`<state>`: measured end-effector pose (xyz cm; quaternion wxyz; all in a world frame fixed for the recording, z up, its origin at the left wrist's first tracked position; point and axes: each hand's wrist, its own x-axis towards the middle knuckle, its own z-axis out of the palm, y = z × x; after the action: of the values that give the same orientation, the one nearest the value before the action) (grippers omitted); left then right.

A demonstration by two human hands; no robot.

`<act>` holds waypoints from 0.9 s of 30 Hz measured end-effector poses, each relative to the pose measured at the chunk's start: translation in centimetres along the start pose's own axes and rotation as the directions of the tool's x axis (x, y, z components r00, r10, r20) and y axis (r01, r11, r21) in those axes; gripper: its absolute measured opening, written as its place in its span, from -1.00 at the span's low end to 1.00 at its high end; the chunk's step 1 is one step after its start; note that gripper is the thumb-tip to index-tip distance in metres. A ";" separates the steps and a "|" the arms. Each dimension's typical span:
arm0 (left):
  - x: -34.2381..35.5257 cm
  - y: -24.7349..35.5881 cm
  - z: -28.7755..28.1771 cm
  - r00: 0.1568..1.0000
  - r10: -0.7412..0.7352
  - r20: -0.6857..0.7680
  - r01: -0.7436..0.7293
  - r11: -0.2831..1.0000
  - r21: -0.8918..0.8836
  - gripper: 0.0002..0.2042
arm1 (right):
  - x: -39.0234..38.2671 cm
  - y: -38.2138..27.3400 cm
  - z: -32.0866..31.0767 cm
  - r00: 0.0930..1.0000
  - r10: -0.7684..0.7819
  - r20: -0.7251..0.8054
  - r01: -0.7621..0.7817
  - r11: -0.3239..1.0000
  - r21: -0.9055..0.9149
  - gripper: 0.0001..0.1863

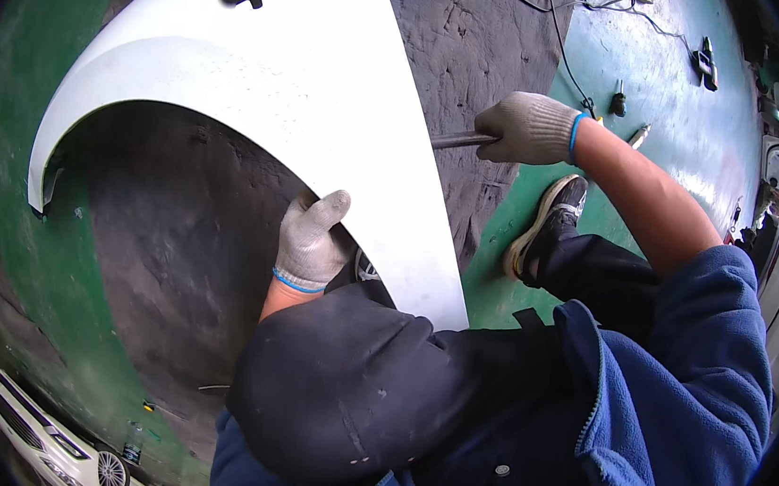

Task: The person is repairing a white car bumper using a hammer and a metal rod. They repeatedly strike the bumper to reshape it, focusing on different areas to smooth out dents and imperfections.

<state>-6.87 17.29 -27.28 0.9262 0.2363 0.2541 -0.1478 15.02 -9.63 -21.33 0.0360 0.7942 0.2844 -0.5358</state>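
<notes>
A white car fender (pixel 265 69) lies in front of me, its curved wheel arch toward my left side. My left hand (pixel 312 240), in a pale knit glove, grips the arch edge; the thumb rests on the painted face and the fingers are hidden beneath. Beyond the fender's right edge, my right hand (pixel 530 130), gloved too, is closed round a dark metal rod (pixel 463 141). The rod's far end disappears at the fender's edge, so its tip is hidden. My bent knee in dark trousers (pixel 346 381) is close to the fender's lower end.
A dark, creased mat (pixel 177 183) covers part of the green floor (pixel 56 255). At the upper right are a black cable (pixel 554 33), a screwdriver (pixel 619 100) and a dark tool (pixel 706 64). A white car (pixel 55 445) stands at the lower left. My shoe (pixel 548 224) is planted right of the mat.
</notes>
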 end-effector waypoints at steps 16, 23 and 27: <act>-0.6 1.1 0.2 1.000 0.008 -0.013 -0.008 1.000 0.016 -0.30 | 0.0 -1.6 -2.8 0.992 -0.103 -0.074 0.108 0.992 0.067 -0.64; -1.5 1.3 -0.3 1.000 -0.021 0.014 0.021 1.000 -0.001 -0.32 | -0.1 -3.1 -2.1 1.000 -0.020 0.002 0.020 0.993 0.116 -0.60; -1.1 1.4 -0.8 1.000 -0.012 -0.016 0.012 1.000 -0.009 -0.32 | 0.3 -3.2 -3.7 0.995 -0.080 -0.052 0.082 0.996 0.036 -0.60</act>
<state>-7.57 19.00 -26.74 0.9242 0.2318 0.2637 -0.1504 16.59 -5.45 -19.20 -0.0078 0.7958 0.3070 -0.5220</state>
